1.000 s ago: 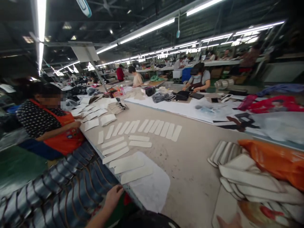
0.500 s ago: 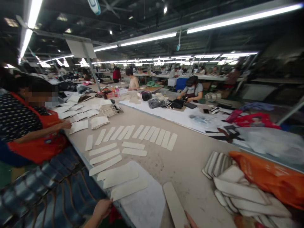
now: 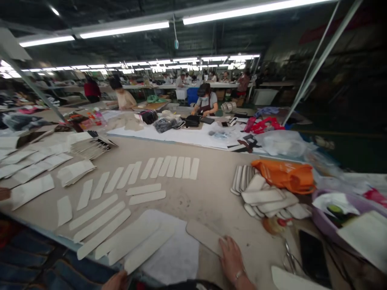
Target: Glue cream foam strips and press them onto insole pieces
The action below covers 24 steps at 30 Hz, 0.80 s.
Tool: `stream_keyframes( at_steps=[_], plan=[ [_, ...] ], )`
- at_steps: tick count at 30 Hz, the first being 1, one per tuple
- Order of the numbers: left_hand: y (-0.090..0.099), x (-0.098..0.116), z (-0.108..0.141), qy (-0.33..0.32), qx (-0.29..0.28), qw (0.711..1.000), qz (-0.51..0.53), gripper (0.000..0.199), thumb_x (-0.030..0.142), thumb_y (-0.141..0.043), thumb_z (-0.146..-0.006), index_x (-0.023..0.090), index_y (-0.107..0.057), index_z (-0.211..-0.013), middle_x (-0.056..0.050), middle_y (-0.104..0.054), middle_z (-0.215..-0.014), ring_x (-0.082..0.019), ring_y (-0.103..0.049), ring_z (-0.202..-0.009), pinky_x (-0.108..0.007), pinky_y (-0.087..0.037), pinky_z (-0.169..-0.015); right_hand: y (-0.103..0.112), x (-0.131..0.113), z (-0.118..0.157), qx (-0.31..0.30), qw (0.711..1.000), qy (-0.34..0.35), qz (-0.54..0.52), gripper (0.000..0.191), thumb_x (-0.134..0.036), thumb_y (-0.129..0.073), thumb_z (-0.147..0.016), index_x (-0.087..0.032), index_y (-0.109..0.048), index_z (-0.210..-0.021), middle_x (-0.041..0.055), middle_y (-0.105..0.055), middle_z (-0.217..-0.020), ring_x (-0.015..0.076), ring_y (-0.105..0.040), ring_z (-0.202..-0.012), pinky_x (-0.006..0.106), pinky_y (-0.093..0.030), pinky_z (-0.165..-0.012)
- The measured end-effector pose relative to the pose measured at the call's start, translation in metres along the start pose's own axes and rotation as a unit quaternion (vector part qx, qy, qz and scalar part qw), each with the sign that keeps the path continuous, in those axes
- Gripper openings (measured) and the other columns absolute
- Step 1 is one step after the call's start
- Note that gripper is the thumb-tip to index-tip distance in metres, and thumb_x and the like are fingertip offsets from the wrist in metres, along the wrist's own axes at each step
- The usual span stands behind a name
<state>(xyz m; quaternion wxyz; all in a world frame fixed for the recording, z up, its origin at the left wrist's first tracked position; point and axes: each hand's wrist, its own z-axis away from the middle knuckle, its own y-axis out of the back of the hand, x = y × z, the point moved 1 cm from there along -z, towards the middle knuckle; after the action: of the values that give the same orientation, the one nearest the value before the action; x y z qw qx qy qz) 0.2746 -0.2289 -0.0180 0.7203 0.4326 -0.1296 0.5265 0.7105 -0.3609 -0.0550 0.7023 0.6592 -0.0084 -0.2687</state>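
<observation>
The person's right hand [image 3: 232,257] lies knuckles up with its fingers over the near end of a flat, round-ended beige strip [image 3: 203,236] on the table [image 3: 214,181]; whether it grips the strip cannot be told. The left hand [image 3: 116,280], partly cut off by the bottom edge, has its fingertips at the near end of a white strip [image 3: 151,246]; its grip is also unclear. That strip lies partly over a large white sheet [image 3: 178,257], beside overlapping strips [image 3: 133,235] at the table's near edge. Beyond them, more pale strips [image 3: 170,166] are laid out in a curved row, mostly side by side, with small gaps. To the right are a heap of padded strips [image 3: 263,196] with dark edges, an orange bag [image 3: 286,175] touching it, scissors [image 3: 289,257], a dark flat object [image 3: 314,257] and a purple basin [image 3: 325,217]. At the far left, a co-worker's hand [image 3: 4,193] touches a white piece [image 3: 33,191] near stacks of similar pieces [image 3: 75,171]. Across the table, a person in a dark apron [image 3: 207,105] leans over black items [image 3: 192,121].
</observation>
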Motion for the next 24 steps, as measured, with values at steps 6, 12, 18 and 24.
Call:
stream_keyframes(
  at_steps=[6, 12, 18, 24],
  plan=[
    [-0.002, 0.085, 0.06, 0.003, -0.089, 0.94, 0.33, 0.012, 0.012, -0.067, -0.06, 0.014, -0.059, -0.068, -0.001, -0.067, -0.074, -0.02, -0.069, -0.075, -0.028, -0.058, -0.07, 0.031, -0.031, 0.006, -0.036, 0.947, 0.003, -0.32, 0.056, -0.009, -0.049, -0.07, -0.018, -0.052, -0.125, 0.0134, -0.054, -0.121, 0.0248, -0.053, -0.107, 0.045, -0.039, -0.1],
    [-0.041, 0.164, 0.108, 0.05, -0.156, 0.905, 0.392, 0.01, 0.005, -0.053, -0.068, 0.013, -0.058, -0.069, -0.003, -0.067, -0.071, -0.015, -0.067, -0.068, -0.025, -0.059, -0.064, 0.021, -0.061, 0.001, -0.103, 0.896, -0.022, -0.431, 0.081, -0.005, -0.058, -0.055, -0.023, -0.042, -0.133, 0.0075, -0.059, -0.11, 0.0155, -0.061, -0.079, 0.028, -0.052, -0.066],
    [-0.086, 0.203, 0.119, 0.06, -0.184, 0.874, 0.445, 0.021, 0.002, -0.044, -0.073, 0.012, -0.061, -0.081, -0.005, -0.068, -0.076, -0.013, -0.067, -0.074, -0.022, -0.059, -0.068, 0.015, -0.062, 0.008, -0.099, 0.848, -0.09, -0.514, 0.088, -0.002, -0.06, -0.052, -0.027, -0.038, -0.133, 0.0048, -0.059, -0.108, 0.013, -0.062, -0.076, 0.025, -0.051, -0.062],
    [-0.105, 0.224, 0.123, 0.082, -0.2, 0.866, 0.451, 0.023, 0.001, -0.042, -0.072, 0.012, -0.061, -0.079, -0.004, -0.068, -0.076, -0.014, -0.067, -0.079, -0.023, -0.059, -0.073, 0.028, -0.06, 0.001, 0.033, 0.782, -0.123, -0.61, 0.073, -0.014, -0.067, -0.056, -0.027, -0.043, -0.123, 0.0024, -0.06, -0.101, 0.0152, -0.064, -0.077, 0.029, -0.054, -0.065]
  ],
)
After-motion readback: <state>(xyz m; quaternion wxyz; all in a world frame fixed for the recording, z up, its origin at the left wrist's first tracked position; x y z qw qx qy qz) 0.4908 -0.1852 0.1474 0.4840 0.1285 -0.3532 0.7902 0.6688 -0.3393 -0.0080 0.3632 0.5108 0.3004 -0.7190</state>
